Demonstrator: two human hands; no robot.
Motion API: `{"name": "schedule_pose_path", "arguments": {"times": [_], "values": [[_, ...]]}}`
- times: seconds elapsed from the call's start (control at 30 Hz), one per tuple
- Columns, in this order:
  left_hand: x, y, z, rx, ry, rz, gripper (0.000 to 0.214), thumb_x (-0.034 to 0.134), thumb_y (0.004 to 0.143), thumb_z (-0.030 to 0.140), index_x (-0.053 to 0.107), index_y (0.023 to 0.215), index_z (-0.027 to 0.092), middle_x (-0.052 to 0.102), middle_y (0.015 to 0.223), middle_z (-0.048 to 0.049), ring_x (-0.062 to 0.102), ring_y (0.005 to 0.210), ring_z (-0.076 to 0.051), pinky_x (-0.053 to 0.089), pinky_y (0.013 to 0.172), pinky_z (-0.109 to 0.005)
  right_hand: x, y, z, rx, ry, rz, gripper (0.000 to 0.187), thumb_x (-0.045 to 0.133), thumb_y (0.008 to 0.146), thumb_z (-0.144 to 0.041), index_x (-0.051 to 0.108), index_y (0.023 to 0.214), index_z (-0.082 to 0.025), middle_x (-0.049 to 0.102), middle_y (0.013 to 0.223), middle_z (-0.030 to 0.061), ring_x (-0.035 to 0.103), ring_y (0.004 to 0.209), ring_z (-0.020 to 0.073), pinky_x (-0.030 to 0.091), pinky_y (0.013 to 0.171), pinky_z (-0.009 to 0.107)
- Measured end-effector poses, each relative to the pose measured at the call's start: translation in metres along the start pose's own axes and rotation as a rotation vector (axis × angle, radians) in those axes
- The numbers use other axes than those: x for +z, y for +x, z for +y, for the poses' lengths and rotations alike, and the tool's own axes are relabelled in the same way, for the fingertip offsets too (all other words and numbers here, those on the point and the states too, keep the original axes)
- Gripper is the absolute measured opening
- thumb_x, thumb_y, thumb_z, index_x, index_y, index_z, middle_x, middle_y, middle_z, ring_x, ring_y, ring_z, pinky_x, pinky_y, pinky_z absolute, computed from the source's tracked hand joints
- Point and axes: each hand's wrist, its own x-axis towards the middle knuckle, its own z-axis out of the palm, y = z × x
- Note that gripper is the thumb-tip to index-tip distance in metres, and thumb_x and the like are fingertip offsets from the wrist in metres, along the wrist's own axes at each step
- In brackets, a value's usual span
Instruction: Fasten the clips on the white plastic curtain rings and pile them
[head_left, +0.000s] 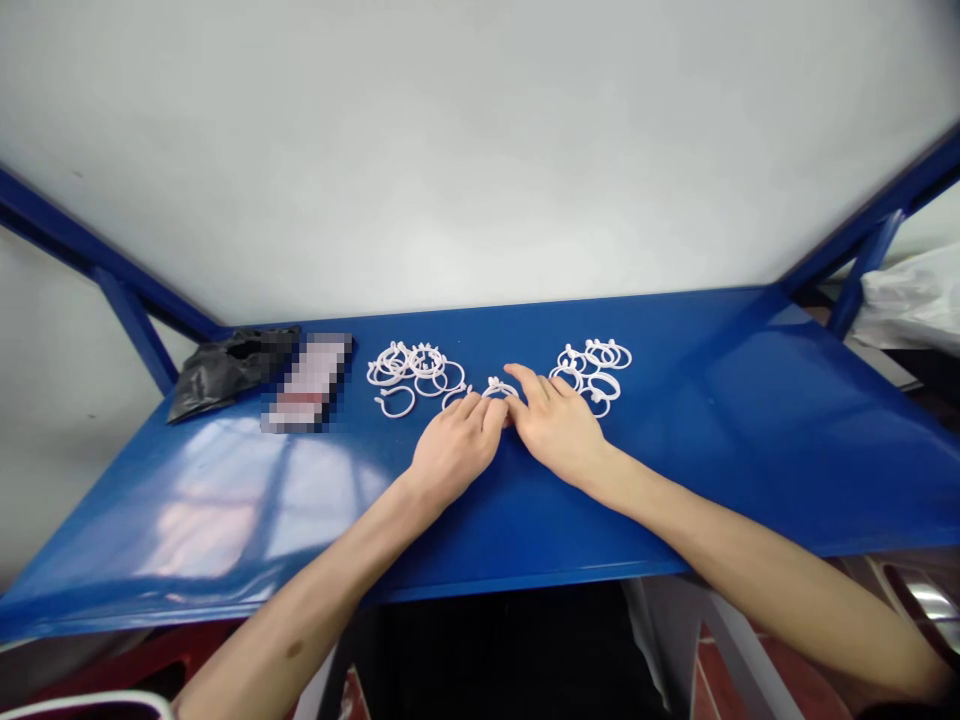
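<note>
A white plastic curtain ring with small knobs at its top is held low over the blue table, between my two hands. My left hand is closed on its left side, thumb and fingers pressed together. My right hand pinches the ring's right side, with the index finger stretched out past it. The fingertips are partly hidden by the backs of the hands. Just left of my left hand lies a pile of similar white rings, one ring apart with a gap in it. Beyond my right hand is a smaller group of rings.
The blue table has a frame bar on the left. A black plastic bag and a pixelated flat object lie at left. A white wall rises behind. A whitish plastic bag sits at far right.
</note>
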Motion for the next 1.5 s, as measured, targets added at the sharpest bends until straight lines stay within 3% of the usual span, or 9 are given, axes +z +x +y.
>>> {"name": "schedule_pose_path", "arguments": {"times": [0.2,0.33,0.43,0.57,0.7,0.83,1.1,1.2,1.5], "values": [[0.001,-0.002,0.000,-0.088,-0.033,-0.051,0.034,0.030,0.106,0.016,0.054,0.081,0.018,0.059,0.069,-0.0024,0.054,0.063,-0.017,0.044,0.060,-0.029,0.001,0.001,-0.003,0.069,0.015,-0.044,0.036,0.036,0.101,-0.009,0.071,0.093,-0.012,0.060,0.140,0.0207,0.071,0.090,0.0263,0.051,0.080,0.042],[0.002,-0.006,-0.008,-0.040,-0.113,-0.108,0.031,0.032,0.105,0.014,0.056,0.085,0.018,0.062,0.073,-0.0031,0.056,0.069,-0.018,0.046,0.062,-0.028,0.005,0.002,0.002,0.011,0.029,-0.045,0.030,0.041,0.101,-0.011,0.070,0.094,-0.013,0.055,0.147,0.0183,0.070,0.098,0.0257,0.055,0.084,0.041],[0.007,-0.009,-0.017,0.002,-0.148,-0.112,0.025,0.037,0.102,0.010,0.060,0.095,0.016,0.066,0.080,-0.0056,0.056,0.076,-0.020,0.049,0.068,-0.030,0.004,0.004,0.012,-0.032,0.140,-0.029,0.022,0.051,0.102,-0.024,0.069,0.111,-0.016,0.047,0.153,0.0172,0.068,0.103,0.0253,0.058,0.084,0.042],[0.016,-0.016,-0.035,-0.075,-0.130,-0.076,0.021,0.047,0.097,0.010,0.066,0.102,0.017,0.069,0.083,-0.0083,0.056,0.082,-0.025,0.050,0.072,-0.036,-0.009,0.001,0.037,0.081,0.190,0.024,0.039,0.054,0.101,-0.034,0.056,0.138,-0.019,0.049,0.149,0.0179,0.068,0.100,0.0241,0.059,0.079,0.040],[0.019,-0.021,-0.050,-0.170,-0.012,-0.031,0.018,0.054,0.096,0.020,0.071,0.091,0.019,0.072,0.076,-0.0091,0.058,0.085,-0.029,0.048,0.073,-0.042,-0.019,-0.008,0.076,0.217,0.104,0.017,0.030,0.048,0.103,-0.035,0.068,0.117,-0.018,0.067,0.115,0.0132,0.065,0.096,0.0266,0.056,0.080,0.042],[0.017,-0.022,-0.055,-0.205,0.042,0.004,0.021,0.057,0.095,0.023,0.072,0.081,0.021,0.075,0.078,-0.0082,0.058,0.084,-0.029,0.046,0.071,-0.043,-0.022,-0.012,0.099,0.238,0.124,-0.077,0.025,0.055,0.099,-0.037,0.072,0.093,-0.019,0.067,0.105,0.0121,0.058,0.092,0.0272,0.053,0.081,0.044],[0.012,-0.019,-0.050,-0.247,0.097,0.025,0.015,0.063,0.094,0.028,0.074,0.092,0.019,0.074,0.097,-0.0092,0.061,0.087,-0.028,0.044,0.071,-0.042,-0.022,-0.013,0.086,0.127,0.138,-0.216,0.020,0.077,0.084,-0.038,0.075,0.087,-0.018,0.061,0.105,0.0110,0.055,0.093,0.0270,0.050,0.081,0.043],[0.009,-0.015,-0.045,-0.227,0.058,0.044,0.015,0.064,0.094,0.029,0.072,0.100,0.018,0.073,0.099,-0.0089,0.062,0.089,-0.028,0.045,0.073,-0.041,-0.016,-0.013,0.081,0.056,0.115,-0.190,0.011,0.070,0.090,-0.026,0.073,0.086,-0.017,0.059,0.108,0.0116,0.055,0.093,0.0250,0.049,0.083,0.041],[0.002,-0.007,-0.021,0.043,-0.297,0.021,0.010,0.055,0.099,0.019,0.062,0.106,0.016,0.070,0.110,-0.0082,0.063,0.095,-0.020,0.052,0.087,-0.035,-0.001,-0.005,0.034,-0.110,0.123,-0.197,0.022,0.045,0.103,-0.019,0.065,0.099,-0.011,0.066,0.092,0.0109,0.063,0.082,0.0230,0.049,0.075,0.036]]}}
